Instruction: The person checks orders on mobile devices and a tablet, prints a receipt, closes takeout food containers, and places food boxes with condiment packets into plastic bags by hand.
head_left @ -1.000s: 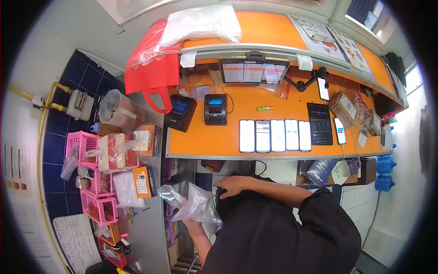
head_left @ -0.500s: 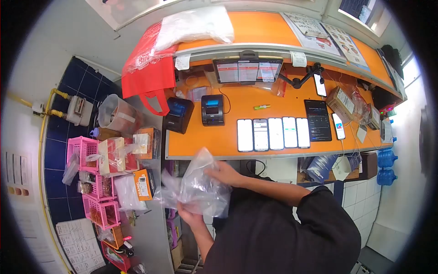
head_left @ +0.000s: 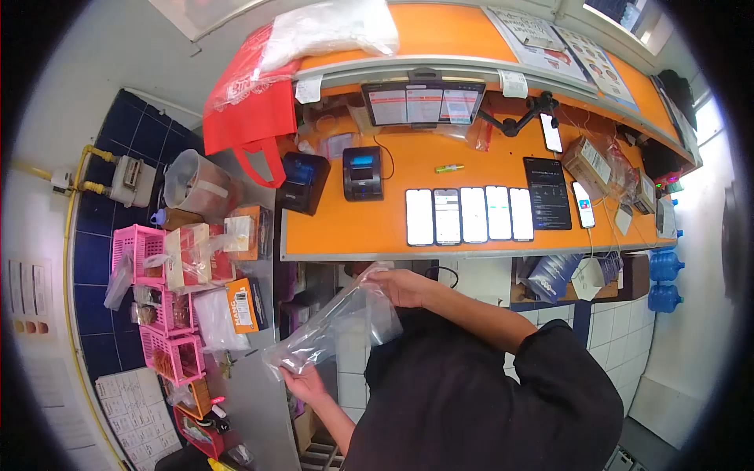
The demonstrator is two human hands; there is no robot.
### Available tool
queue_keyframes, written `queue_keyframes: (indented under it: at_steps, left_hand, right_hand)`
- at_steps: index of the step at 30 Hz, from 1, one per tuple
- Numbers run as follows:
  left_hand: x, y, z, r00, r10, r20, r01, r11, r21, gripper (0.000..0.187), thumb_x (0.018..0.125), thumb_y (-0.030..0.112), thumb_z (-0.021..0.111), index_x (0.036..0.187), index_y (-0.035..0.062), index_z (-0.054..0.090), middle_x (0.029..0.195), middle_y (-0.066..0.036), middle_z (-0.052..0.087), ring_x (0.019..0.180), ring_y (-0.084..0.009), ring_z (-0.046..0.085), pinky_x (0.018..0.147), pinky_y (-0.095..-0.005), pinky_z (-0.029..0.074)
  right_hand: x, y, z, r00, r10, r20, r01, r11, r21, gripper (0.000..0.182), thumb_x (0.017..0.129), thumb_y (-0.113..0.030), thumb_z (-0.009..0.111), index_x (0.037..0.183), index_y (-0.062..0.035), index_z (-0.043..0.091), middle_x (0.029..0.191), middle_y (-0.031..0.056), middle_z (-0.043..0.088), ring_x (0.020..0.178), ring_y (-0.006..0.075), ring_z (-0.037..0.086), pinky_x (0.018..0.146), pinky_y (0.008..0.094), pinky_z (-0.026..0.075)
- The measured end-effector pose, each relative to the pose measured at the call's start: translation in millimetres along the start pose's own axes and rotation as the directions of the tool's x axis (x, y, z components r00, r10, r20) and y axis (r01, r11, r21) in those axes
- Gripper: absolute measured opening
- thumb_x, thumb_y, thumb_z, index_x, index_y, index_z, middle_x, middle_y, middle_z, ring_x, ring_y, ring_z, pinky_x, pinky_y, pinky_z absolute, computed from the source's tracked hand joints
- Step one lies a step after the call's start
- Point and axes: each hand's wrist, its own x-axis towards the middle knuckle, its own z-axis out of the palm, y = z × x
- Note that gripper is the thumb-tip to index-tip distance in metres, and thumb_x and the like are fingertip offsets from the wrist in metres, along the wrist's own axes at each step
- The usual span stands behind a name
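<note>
Hands (head_left: 302, 385) stretch bag (head_left: 338, 322) diagonally.

Both hands pull a clear plastic bag (head_left: 334, 326) taut below the front edge of the orange counter (head_left: 369, 224): right hand (head_left: 400, 286) grips the upper end, left hand (head_left: 302, 383) the lower. On the counter, a row of phones (head_left: 470, 215) lies near that edge, two receipt printers (head_left: 334, 177) left of the row, a tablet (head_left: 422, 104) behind. Bag looks empty, hard to confirm.

Orange counter (head_left: 377, 228), row of phones (head_left: 470, 215), two receipt printers (head_left: 363, 173), green marker (head_left: 449, 168), dark tablet (head_left: 547, 194)
</note>
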Motion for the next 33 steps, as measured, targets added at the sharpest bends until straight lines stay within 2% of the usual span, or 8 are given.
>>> queue_keyframes:
  at_steps: [9,12,15,17,19,22,29,33]
  left_hand:
    - [-10.6,37.1,-26.9,0.994,-0.031,-0.101,0.032,0.999,0.006,0.040,0.103,0.029,0.050,0.134,0.0047,0.053,0.141,-0.012,0.055,0.127,-0.0303,0.052,0.106,-0.0499,0.041]
    - [-15.7,40.5,-6.5,0.859,-0.108,-0.500,0.247,0.944,0.220,0.052,0.099,0.039,0.055,0.140,0.0079,0.047,0.144,-0.009,0.051,0.129,-0.0292,0.050,0.105,-0.0482,0.040]
    - [-29.2,33.5,10.4,0.906,0.178,-0.383,0.085,0.811,0.578,0.060,0.095,0.047,0.060,0.140,0.0096,0.044,0.139,-0.007,0.051,0.126,-0.0251,0.050,0.102,-0.0448,0.041]
    - [-51.6,34.4,40.4,0.998,-0.058,0.031,0.016,0.669,0.743,0.051,0.097,0.042,0.059,0.133,0.0081,0.048,0.126,-0.008,0.056,0.114,-0.0229,0.056,0.097,-0.0418,0.044]
    - [-79.1,28.5,75.4,0.964,-0.236,0.119,0.027,0.536,0.844,0.046,0.097,0.037,0.061,0.131,0.0071,0.051,0.120,-0.007,0.058,0.108,-0.0192,0.058,0.092,-0.0374,0.045]
    - [-101.5,37.7,46.3,0.887,-0.416,0.201,-0.092,0.267,0.959,0.035,0.095,0.026,0.066,0.122,0.0055,0.057,0.106,-0.004,0.062,0.093,-0.0127,0.059,0.083,-0.0298,0.046]
    - [-136.4,126.7,-47.8,0.922,-0.256,0.290,-0.219,0.272,0.937,0.018,0.087,0.009,0.069,0.077,0.0062,0.054,0.073,0.005,0.050,0.069,-0.0056,0.044,0.062,-0.0227,0.036]
    - [-135.5,181.6,-92.4,0.933,-0.041,0.358,-0.350,0.136,0.927,0.027,0.084,0.004,0.067,0.072,0.0085,0.043,0.070,0.004,0.045,0.065,-0.0067,0.042,0.065,-0.0250,0.044]
  right_hand:
    - [-18.8,12.8,17.9,0.990,-0.124,0.066,0.132,0.981,-0.144,0.027,0.094,-0.019,0.068,0.119,-0.0085,0.062,0.108,-0.0008,0.067,0.098,0.0100,0.064,0.089,0.0266,0.051]
    - [-16.4,25.1,18.4,0.985,-0.148,0.089,0.162,0.971,-0.173,0.028,0.092,-0.019,0.071,0.117,-0.0082,0.063,0.105,-0.0012,0.065,0.099,0.0105,0.062,0.088,0.0274,0.050]
    - [-38.9,39.8,60.3,0.971,-0.231,0.069,0.236,0.859,-0.453,0.028,0.088,-0.019,0.074,0.112,-0.0076,0.064,0.101,-0.0007,0.064,0.097,0.0122,0.062,0.084,0.0294,0.050]
    - [-38.8,68.6,80.8,0.959,-0.280,0.047,0.237,0.697,-0.676,0.027,0.086,-0.018,0.076,0.108,-0.0076,0.064,0.099,-0.0001,0.064,0.096,0.0133,0.062,0.082,0.0307,0.050]
    - [-22.6,115.8,85.1,0.938,-0.257,0.234,0.285,0.184,-0.941,0.028,0.080,-0.016,0.076,0.103,-0.0050,0.064,0.092,0.0079,0.067,0.090,0.0225,0.066,0.076,0.0365,0.051]
    - [-26.6,190.8,119.0,0.938,-0.085,0.335,0.334,-0.026,-0.942,0.029,0.081,-0.022,0.075,0.098,-0.0022,0.062,0.085,0.0131,0.065,0.079,0.0270,0.065,0.068,0.0414,0.050]
    - [-21.5,284.7,131.2,0.866,-0.086,0.492,0.496,0.023,-0.868,0.014,0.081,-0.010,0.067,0.089,-0.0022,0.058,0.079,0.0121,0.064,0.076,0.0255,0.064,0.065,0.0393,0.050]
    - [-29.5,261.3,173.8,0.523,-0.824,0.221,0.562,0.138,-0.815,0.019,0.087,-0.002,0.070,0.087,-0.0046,0.051,0.067,-0.0028,0.037,0.060,0.0071,0.037,0.054,0.0255,0.034]
